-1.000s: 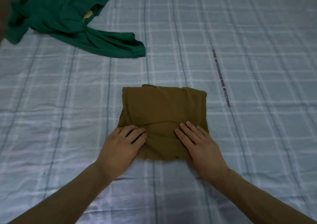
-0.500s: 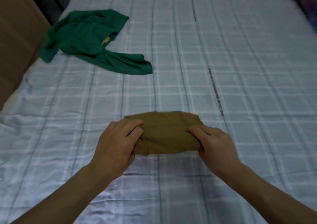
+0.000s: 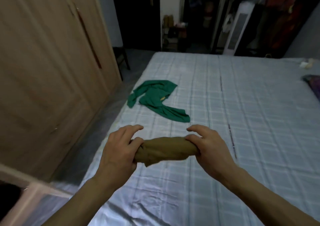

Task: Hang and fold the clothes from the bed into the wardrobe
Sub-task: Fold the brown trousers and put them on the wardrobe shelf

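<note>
Above the bed (image 3: 242, 104), near edge: folded brown garment (image 3: 164, 149), held as a tight bundle.
Left hand (image 3: 119, 151): curled round one end.
Right hand (image 3: 207, 149): curled round the other.
Care judged needed: ends kept level and squeezed, lest folds slipped before the wardrobe (image 3: 43, 70).

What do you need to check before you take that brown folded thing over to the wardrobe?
1. Left hand grip on the brown bundle: ok, fingers curl round its left end.
2. Right hand grip: ok, it holds the right end.
3. Fold tidy: not ok, a flap droops under the bundle near the left end.
4. Wardrobe open: not ok, the doors in view look closed.
5. Bed finished: not ok, a green top lies crumpled on it.
</note>
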`<state>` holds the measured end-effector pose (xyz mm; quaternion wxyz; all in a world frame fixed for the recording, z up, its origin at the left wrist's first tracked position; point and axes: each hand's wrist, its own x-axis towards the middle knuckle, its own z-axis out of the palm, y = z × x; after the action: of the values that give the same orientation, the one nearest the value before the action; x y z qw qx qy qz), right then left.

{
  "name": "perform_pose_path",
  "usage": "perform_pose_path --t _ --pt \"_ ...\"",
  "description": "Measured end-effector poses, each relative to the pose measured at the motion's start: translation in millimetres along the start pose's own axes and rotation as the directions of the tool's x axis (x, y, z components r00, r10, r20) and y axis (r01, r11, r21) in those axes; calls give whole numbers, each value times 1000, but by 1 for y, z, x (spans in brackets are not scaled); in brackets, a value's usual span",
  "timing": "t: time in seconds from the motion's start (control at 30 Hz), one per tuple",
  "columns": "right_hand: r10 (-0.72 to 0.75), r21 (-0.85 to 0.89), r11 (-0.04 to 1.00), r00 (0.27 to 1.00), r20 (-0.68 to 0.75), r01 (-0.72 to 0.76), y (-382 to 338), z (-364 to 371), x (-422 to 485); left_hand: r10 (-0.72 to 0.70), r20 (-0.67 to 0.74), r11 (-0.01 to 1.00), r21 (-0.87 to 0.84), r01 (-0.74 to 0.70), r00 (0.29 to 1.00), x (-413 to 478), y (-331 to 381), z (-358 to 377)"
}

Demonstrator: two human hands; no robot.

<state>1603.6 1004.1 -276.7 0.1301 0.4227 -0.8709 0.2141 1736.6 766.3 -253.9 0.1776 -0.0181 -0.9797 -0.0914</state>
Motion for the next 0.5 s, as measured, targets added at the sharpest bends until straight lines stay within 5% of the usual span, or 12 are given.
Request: perform_pose_path --t 0.3,0.5 --pt "-294 99 951 956 0 293 -101 -41 90 -245 -171 938 205 278 954 -58 -12 -135" --pt "-523 196 818 841 -137 541 -182 -30 133 -417 -305 820 281 499 856 -124 -22 -185"
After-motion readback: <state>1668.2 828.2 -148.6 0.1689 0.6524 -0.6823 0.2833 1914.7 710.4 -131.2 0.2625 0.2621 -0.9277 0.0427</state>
